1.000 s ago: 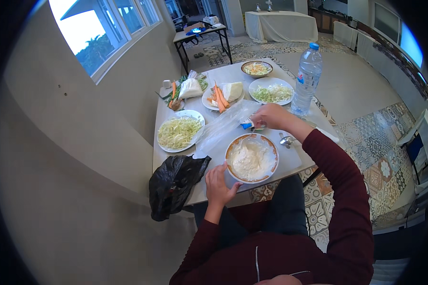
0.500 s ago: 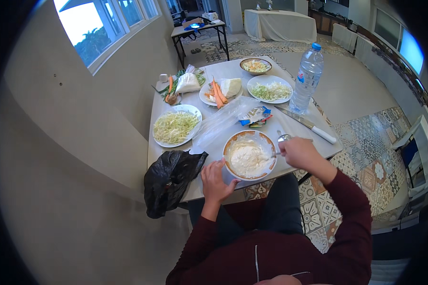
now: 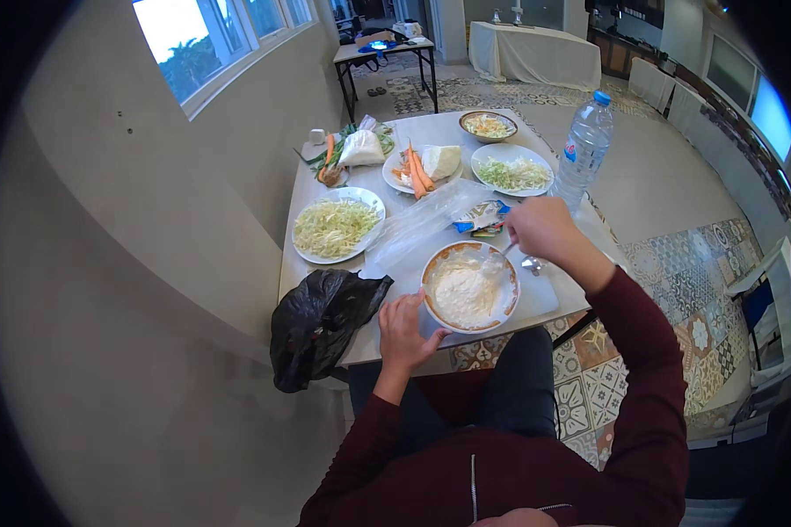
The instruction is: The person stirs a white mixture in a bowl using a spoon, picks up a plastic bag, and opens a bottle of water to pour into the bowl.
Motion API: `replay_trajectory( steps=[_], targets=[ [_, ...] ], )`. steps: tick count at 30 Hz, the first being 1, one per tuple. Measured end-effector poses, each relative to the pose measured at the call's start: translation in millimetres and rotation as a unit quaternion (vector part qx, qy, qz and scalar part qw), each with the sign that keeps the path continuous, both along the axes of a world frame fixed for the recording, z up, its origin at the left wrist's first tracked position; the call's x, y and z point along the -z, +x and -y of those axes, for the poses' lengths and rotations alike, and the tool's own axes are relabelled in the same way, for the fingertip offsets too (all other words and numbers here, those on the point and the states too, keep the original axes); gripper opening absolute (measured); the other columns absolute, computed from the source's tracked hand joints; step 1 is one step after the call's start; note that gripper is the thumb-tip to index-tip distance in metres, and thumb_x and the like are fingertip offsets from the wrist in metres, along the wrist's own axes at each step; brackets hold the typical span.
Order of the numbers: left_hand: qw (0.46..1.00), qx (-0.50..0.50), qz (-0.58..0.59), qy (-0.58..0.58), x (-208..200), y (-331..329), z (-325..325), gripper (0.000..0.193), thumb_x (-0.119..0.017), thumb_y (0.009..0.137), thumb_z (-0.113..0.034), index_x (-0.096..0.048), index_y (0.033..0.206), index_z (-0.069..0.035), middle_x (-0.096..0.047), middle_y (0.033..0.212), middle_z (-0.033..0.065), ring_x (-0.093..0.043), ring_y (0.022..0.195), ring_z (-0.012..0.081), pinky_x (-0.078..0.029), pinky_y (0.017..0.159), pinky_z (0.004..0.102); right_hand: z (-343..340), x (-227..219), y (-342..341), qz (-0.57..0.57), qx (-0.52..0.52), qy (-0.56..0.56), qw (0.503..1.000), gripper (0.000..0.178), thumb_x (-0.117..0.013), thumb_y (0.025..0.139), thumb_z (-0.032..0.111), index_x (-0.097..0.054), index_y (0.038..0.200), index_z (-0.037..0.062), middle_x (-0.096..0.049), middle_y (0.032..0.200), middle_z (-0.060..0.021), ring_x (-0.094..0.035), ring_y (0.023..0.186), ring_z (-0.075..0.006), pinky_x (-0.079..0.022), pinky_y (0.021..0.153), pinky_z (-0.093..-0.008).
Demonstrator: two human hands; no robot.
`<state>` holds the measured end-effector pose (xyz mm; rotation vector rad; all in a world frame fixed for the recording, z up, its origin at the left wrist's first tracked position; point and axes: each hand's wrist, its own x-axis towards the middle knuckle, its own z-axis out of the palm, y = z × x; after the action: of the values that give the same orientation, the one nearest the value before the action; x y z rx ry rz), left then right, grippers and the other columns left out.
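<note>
A white bowl with an orange-brown patterned rim (image 3: 426,275) stands near the table's front edge. It holds a thick, pale, floury mixture (image 3: 468,292). My left hand (image 3: 402,332) grips the bowl's left side, fingers along the wall and thumb at the front. Above the bowl's right rim, my right hand (image 3: 536,227) is closed around the handle of a slim metal utensil (image 3: 506,249); its lower end is sunk in the mixture, so its kind is hidden. A second shiny metal piece, perhaps a spoon (image 3: 532,263), lies right of the bowl.
Left of the bowl, a black plastic bag (image 3: 316,325) hangs over the edge. Beyond lie shredded cabbage (image 3: 336,228), clear plastic (image 3: 422,224), a blue-white packet (image 3: 481,216), carrots (image 3: 419,171), chopped greens (image 3: 511,173), a patterned bowl (image 3: 488,126) and a tall water bottle (image 3: 584,149).
My right hand has risen and moved away from me, tilting the utensil more steeply in the mixture. My left hand keeps its hold on the bowl. The whole view has shifted slightly.
</note>
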<state>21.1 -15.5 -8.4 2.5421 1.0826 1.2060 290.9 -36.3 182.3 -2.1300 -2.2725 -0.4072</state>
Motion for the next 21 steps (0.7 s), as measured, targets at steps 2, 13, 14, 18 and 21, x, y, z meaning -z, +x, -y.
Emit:
replay_trajectory(
  steps=[2,13,14,18,21],
  targets=[
    [1.000,0.007,0.002,-0.010,-3.8,-0.8,0.6,0.085,-0.074,0.069,-0.059,-0.051,0.131,-0.006,-0.058,0.117,0.0138,-0.052,0.116,0.0335,-0.031,0.105,0.0507,-40.0,5.7,2.5,0.065,-0.023,-0.025,0.997,0.004,-0.068,0.069,0.011,-0.072,0.069,0.0102,-0.069,0.069,-0.0103,-0.069,0.068,-0.0286,-0.053,0.056,-0.0399],
    [0.999,0.017,0.020,-0.024,-9.1,-2.4,3.0,0.075,-0.075,0.073,-0.052,-0.053,0.129,-0.008,-0.059,0.117,0.0126,-0.052,0.117,0.0320,-0.029,0.107,0.0520,-116.2,14.8,-109.7,0.176,-0.262,-0.006,0.949,0.008,-0.066,0.073,0.015,-0.074,0.071,0.0128,-0.071,0.072,-0.0066,-0.071,0.069,-0.0236,-0.053,0.057,-0.0365],
    [0.999,0.021,0.021,-0.025,-8.6,-2.6,3.2,0.072,-0.074,0.074,-0.051,-0.053,0.129,-0.010,-0.060,0.118,0.0114,-0.052,0.118,0.0308,-0.028,0.107,0.0535,-109.6,16.2,-117.5,0.160,-0.305,0.017,0.939,0.009,-0.065,0.074,0.014,-0.073,0.070,0.0119,-0.070,0.072,-0.0074,-0.071,0.071,-0.0241,-0.053,0.057,-0.0378],
    [0.999,0.023,0.029,-0.027,-8.0,-2.6,3.8,0.068,-0.075,0.076,-0.048,-0.053,0.127,-0.010,-0.060,0.118,0.0111,-0.051,0.119,0.0305,-0.028,0.108,0.0536,-73.3,12.7,-130.3,0.151,-0.344,0.013,0.927,0.009,-0.065,0.072,0.016,-0.070,0.065,0.0135,-0.069,0.068,-0.0046,-0.069,0.068,-0.0231,-0.050,0.057,-0.0372],
    [0.999,0.020,0.027,-0.035,-8.1,-3.3,3.6,0.067,-0.076,0.075,-0.046,-0.054,0.127,-0.010,-0.061,0.117,0.0107,-0.052,0.119,0.0306,-0.028,0.108,0.0534,-48.5,12.4,-110.5,0.124,-0.378,0.030,0.917,0.011,-0.066,0.071,0.018,-0.068,0.060,0.0166,-0.066,0.064,-0.0020,-0.067,0.067,-0.0209,-0.046,0.061,-0.0352]
  ],
)
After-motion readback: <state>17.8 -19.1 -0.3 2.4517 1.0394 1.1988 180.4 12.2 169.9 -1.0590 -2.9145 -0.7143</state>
